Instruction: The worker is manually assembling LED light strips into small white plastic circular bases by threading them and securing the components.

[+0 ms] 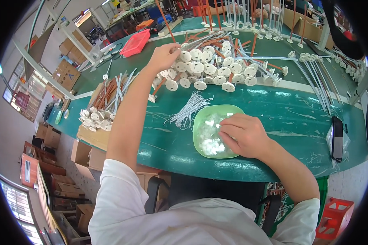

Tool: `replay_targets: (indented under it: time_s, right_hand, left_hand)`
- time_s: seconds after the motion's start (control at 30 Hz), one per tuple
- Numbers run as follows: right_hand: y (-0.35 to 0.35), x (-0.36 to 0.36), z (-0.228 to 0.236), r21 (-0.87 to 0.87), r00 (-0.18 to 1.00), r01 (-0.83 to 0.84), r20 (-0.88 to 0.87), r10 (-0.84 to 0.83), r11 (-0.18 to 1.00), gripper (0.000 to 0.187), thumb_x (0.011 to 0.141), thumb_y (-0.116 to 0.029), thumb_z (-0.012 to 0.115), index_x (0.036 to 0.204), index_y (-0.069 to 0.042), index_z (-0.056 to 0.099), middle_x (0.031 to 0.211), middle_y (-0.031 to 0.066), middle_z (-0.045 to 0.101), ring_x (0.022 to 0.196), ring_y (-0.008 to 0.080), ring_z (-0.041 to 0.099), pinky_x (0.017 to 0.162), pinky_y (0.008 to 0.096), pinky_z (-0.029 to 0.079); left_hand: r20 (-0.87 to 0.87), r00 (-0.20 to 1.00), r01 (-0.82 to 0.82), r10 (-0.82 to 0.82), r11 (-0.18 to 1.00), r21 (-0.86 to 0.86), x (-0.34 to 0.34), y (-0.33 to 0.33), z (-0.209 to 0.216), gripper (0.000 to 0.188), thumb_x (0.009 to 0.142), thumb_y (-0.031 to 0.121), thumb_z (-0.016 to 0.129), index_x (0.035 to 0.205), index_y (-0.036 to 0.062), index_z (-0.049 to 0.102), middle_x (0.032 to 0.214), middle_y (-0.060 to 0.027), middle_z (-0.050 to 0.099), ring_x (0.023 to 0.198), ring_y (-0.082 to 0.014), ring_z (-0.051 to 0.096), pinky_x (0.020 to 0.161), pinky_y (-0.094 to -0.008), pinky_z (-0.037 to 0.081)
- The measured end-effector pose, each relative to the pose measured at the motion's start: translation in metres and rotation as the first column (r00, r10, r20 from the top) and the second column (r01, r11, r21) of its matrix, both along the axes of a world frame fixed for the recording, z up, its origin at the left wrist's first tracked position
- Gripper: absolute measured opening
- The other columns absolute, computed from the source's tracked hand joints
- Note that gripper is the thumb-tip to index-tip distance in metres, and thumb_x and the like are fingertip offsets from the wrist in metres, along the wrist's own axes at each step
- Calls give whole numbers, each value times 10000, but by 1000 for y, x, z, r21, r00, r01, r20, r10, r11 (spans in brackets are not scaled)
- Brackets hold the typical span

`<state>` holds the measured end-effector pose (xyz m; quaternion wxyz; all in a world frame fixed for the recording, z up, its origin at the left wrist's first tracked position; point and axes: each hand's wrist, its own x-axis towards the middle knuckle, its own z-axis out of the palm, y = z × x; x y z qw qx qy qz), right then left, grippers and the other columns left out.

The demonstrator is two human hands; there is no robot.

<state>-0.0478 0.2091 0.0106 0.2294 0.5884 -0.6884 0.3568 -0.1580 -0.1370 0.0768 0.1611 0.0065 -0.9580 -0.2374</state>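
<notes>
The right hand point(246, 134) is bunching its fingers over white bits point(212, 146) in the pale green dish point(196, 130), which is sitting near the table's front edge, and I cannot tell whether they are pinching one. Just beyond, white strings point(191, 109) are lying in the way between the dish and the heaped rods with round white discs point(208, 67), while a black flat object point(337, 139) is resting well apart at right. At this heap, the left hand point(164, 56) is curling its fingers, their grasp being unclear, and farther a pinkish-red basket point(135, 42) and upright rods point(235, 18) are standing.
</notes>
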Motion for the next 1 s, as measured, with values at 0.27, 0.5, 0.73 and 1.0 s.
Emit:
replay_targets:
  time_s: [0.27, 0.5, 0.73, 1.0]
  right_hand:
    - [0, 6, 1, -40, 1000, -9, -7, 9, 999, 131, 718, -39, 738, 829, -39, 670, 877, 86, 685, 721, 263, 664, 621, 332, 546]
    - [1, 9, 10, -261, 951, 207, 280, -131, 943, 193, 740, -40, 765, 914, -19, 687, 905, 106, 699, 729, 189, 673, 575, 281, 533]
    - [0, -3, 3, -329, 977, 119, 206, -52, 937, 222, 726, -5, 772, 937, -17, 702, 891, 106, 698, 727, 189, 665, 568, 267, 526]
    - [-8, 7, 7, -321, 999, -13, -52, -3, 947, 265, 661, 70, 759, 910, 7, 693, 874, 97, 684, 718, 234, 650, 600, 299, 526]
  left_hand:
    - [-270, 961, 162, 52, 687, 708, 47, 34, 25, 279, 895, 251, 658, 1057, 26, 685, 874, -75, 710, 698, -157, 666, 639, -284, 507]
    - [-225, 936, 339, -271, 522, 783, 151, 137, -19, 250, 931, 87, 635, 1157, 4, 566, 973, -118, 701, 844, -179, 691, 747, -273, 539]
    - [-239, 822, 462, -516, 361, 810, 169, 154, -56, 241, 919, -24, 598, 1152, 1, 540, 1071, -147, 667, 1003, -211, 671, 888, -326, 547]
    - [-313, 758, 418, -573, 58, 907, 173, 141, -65, 196, 923, 2, 619, 1103, -17, 544, 1046, -145, 661, 1001, -217, 660, 894, -376, 575]
